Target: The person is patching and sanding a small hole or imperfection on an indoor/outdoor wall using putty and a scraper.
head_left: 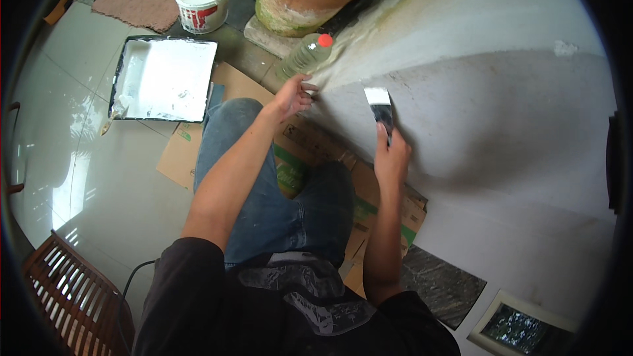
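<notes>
We're clamping our R hand round the dark handle of a scraper, blade up & showing white, in front of the grey-white wall; can't tell if it's touching. L of that grip, we're holding our L hand w/ fingers loosely curled, nr the wall's edge. Just beyond L hand, a clear bottle w/ red cap is sitting; contents unclear. Farther L of the grip, a black-rimmed tray is holding a wide spread of white paste. Up & L, past the bottle, a white bucket is holding more white stuff; btwn bucket & wall, a terracotta pot is holding a leafy plant.
</notes>
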`<state>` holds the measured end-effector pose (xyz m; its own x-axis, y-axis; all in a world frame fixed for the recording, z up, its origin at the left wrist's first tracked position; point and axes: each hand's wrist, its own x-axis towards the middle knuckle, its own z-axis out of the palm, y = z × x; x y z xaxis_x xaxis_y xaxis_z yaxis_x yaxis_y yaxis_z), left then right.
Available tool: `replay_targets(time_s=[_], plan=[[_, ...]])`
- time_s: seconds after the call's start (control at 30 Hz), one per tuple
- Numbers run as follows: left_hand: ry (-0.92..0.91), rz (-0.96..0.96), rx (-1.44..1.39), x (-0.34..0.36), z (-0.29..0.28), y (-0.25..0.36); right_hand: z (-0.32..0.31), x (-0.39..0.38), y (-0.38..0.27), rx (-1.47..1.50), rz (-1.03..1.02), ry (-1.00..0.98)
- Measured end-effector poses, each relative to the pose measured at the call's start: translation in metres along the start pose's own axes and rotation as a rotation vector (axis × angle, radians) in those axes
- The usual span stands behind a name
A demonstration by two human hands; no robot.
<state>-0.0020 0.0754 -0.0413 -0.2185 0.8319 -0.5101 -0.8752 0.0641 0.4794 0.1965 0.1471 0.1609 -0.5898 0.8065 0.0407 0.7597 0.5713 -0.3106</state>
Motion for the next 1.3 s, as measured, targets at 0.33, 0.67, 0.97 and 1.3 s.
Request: replay_targets(time_s=[0.33,0.67,0.97,1.3], plan=[[-0.018,0.042,0.059,0.001,-0.007,-0.002,-0.014,0.003,-0.003,-0.064,-0.083,0.015],[-0.100,-0.005,0.065,-0.005,-0.002,0.002,-0.068,-0.008,0.045,-0.099,0.033,-0.033],[-0.018,0.014,0.073,-0.007,0.002,0.006,-0.059,0.000,-0.005,-0.092,-0.034,-0.028],[0.423,0.674,0.993,-0.039,0.041,0.008,-0.026,0.000,-0.027,0.013,-0.139,-0.021]])
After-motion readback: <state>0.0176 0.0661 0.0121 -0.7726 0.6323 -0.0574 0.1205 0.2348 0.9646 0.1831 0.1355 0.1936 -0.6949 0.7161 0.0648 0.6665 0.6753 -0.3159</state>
